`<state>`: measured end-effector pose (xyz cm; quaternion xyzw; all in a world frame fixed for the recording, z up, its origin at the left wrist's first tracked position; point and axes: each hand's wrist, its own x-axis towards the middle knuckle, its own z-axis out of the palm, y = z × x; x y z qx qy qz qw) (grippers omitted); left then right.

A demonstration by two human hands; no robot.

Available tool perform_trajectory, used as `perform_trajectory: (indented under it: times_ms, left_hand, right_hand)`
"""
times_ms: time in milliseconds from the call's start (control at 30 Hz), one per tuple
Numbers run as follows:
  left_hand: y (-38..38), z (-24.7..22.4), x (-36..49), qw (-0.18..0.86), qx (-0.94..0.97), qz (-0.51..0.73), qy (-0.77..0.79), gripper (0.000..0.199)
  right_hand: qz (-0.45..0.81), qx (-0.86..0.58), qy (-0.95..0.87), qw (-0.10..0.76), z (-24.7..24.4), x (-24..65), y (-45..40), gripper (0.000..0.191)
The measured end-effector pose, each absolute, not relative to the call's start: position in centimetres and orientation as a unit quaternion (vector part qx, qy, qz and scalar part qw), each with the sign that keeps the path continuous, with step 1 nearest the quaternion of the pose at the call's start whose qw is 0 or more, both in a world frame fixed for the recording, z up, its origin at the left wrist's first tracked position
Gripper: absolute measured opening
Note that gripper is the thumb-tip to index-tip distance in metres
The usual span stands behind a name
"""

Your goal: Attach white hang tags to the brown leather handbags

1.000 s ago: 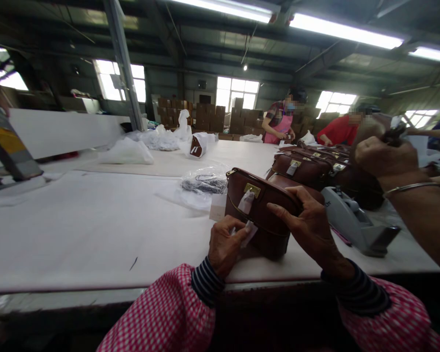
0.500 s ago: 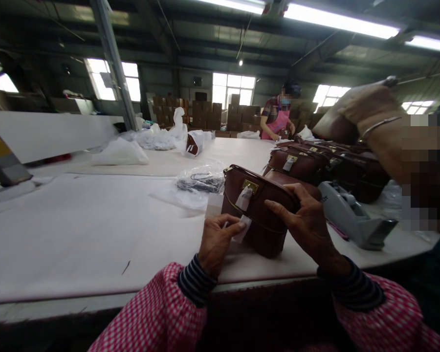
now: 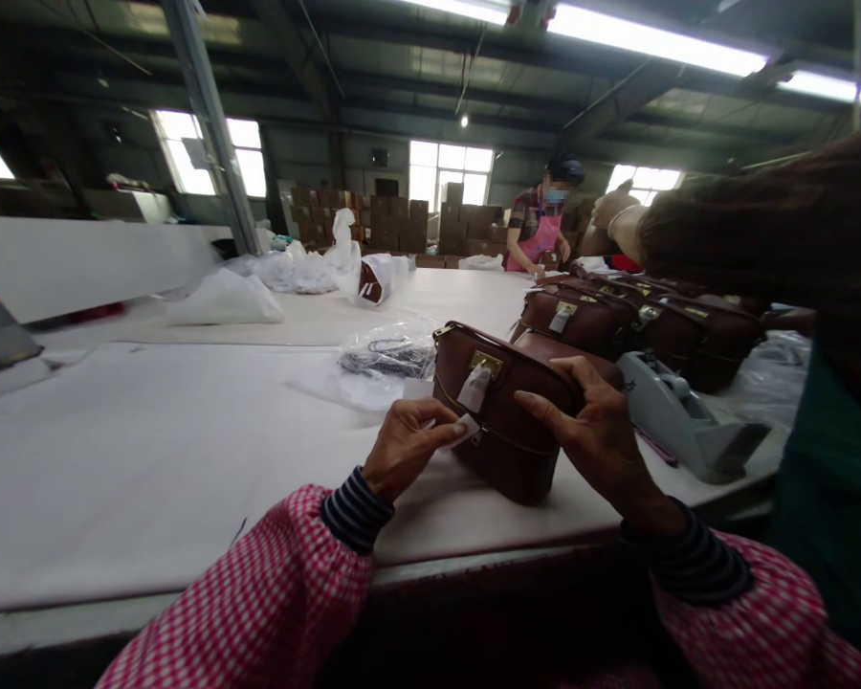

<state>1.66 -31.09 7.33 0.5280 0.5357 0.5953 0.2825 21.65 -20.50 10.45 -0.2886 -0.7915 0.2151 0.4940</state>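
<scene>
A brown leather handbag (image 3: pixel 509 421) stands slightly tilted on the white-covered table, close to its front edge. It has a gold clasp plate with a white wrapped piece (image 3: pixel 474 387) hanging from it. My right hand (image 3: pixel 595 431) grips the bag's right side, thumb on the front and fingers over the top edge. Between the thumb and fingers of my left hand (image 3: pixel 417 438) is a small white slip (image 3: pixel 463 431), in front of the bag's lower front. A small metal zip pull (image 3: pixel 477 437) shows beside the slip. Part of a white tag (image 3: pixel 417 388) sticks out behind my left hand.
Clear plastic with a dark chain (image 3: pixel 387 356) lies behind the bag. At right stand a grey tape dispenser (image 3: pixel 689 421) and several brown handbags (image 3: pixel 581 311). A co-worker's arm (image 3: pixel 628 225) reaches in from the right; another person (image 3: pixel 541 225) works at the far side.
My left hand has moved left and slightly up with the white slip, uncovering the zip pull. My right hand keeps its hold. The nearby co-worker has leaned further into view.
</scene>
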Motion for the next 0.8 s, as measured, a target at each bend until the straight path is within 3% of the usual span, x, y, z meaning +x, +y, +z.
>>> perform_trajectory:
  times_ms: [167, 400, 500, 800]
  left_hand:
    - [-31.1, 7.6, 2.1, 0.095, 0.629, 0.520, 0.570, 0.011]
    - [-31.5, 7.4, 3.1, -0.031, 0.643, 0.396, 0.655, 0.010]
    - [-31.2, 7.1, 3.3, -0.084, 0.648, 0.359, 0.667, 0.018]
    - [-31.6, 8.2, 3.1, 0.057, 0.673, 0.435, 0.595, 0.010]
  right_hand:
    - [0.203, -0.295, -0.804, 0.475, 10.5, 21.8, -20.3, 0.030]
    - [0.194, -0.292, -0.802, 0.484, 10.6, 21.7, -20.3, 0.032]
    - [0.200, -0.283, -0.802, 0.486, 10.6, 21.9, -20.0, 0.029]
    - [0.223, -0.286, -0.798, 0.481, 10.9, 22.7, -19.3, 0.024]
